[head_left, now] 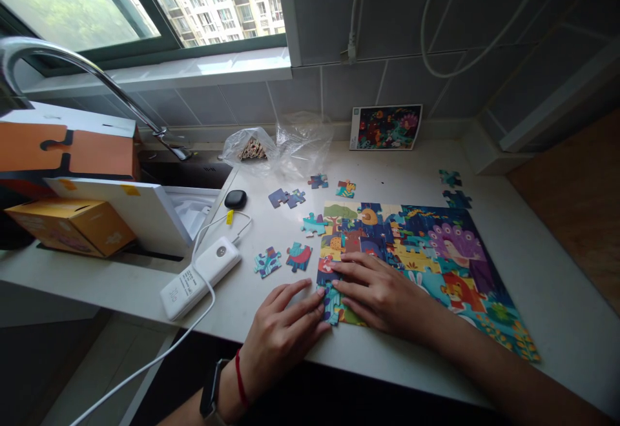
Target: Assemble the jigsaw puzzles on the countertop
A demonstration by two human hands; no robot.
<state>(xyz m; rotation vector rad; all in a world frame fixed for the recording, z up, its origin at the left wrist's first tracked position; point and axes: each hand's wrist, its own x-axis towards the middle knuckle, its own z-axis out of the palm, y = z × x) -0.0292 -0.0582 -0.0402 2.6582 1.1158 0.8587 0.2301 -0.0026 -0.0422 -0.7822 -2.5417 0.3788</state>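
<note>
A colourful jigsaw puzzle (416, 252), largely joined, lies on the white counter. My right hand (380, 290) rests flat over its left part, fingers stretched out and pointing left. At the puzzle's lower left corner is a teal puzzle piece (331, 303). The fingertips of my left hand (288, 323) touch its left side, with the fingers extended and slightly apart. Left of the puzzle lie a red-and-teal piece (299, 256), a patterned leaf piece (267, 262) and a light teal piece (314, 224). My right hand hides some of the puzzle's lower left area.
More loose pieces (318, 181) lie behind the puzzle, others (456, 199) at its far right corner. A picture card (386, 127) leans on the wall beside clear plastic bags (303, 145). A white power bank (201, 277) with cable, a black case (235, 199) and boxes (72, 226) stand left.
</note>
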